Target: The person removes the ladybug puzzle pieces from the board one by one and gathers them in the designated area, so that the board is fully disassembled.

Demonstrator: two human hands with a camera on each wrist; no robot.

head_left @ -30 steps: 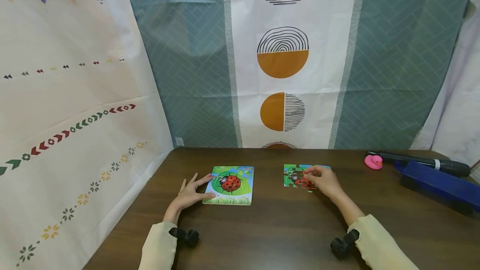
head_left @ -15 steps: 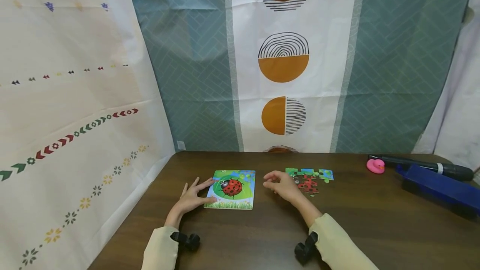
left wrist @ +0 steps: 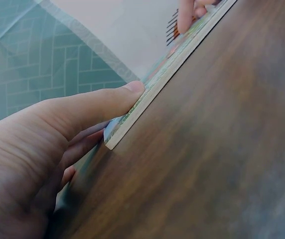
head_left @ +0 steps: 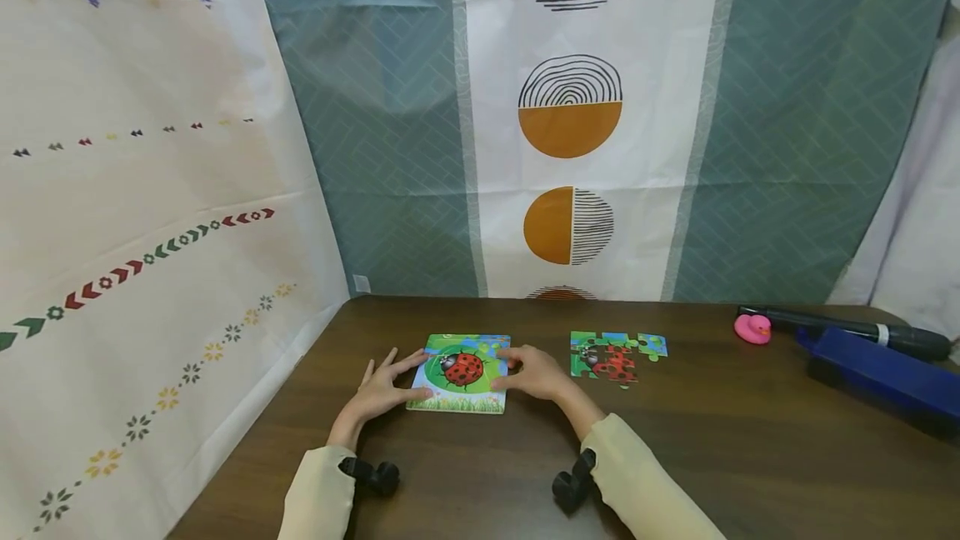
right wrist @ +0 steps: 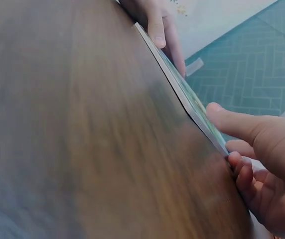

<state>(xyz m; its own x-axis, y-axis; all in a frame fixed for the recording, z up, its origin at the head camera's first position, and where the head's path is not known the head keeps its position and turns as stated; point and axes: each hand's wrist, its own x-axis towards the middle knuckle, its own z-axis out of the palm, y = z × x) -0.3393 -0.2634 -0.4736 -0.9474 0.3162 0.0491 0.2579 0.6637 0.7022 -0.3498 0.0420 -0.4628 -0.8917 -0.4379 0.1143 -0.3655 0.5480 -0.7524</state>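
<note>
Left hand [head_left: 381,391] touching square board [head_left: 497,398], spotted red ladybird [head_left: 462,369], grassy edge [head_left: 457,403]

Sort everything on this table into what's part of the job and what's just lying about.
Part of the job, by the look of it:
Ladybug board, between the left hand and right hand
Puzzle pieces, also printed with a ladybug

Just lying about, seemingly:
Pink duck
Black rod-like item
Blue item

Pink duck [head_left: 752,329] near blue object [head_left: 885,377]
</note>
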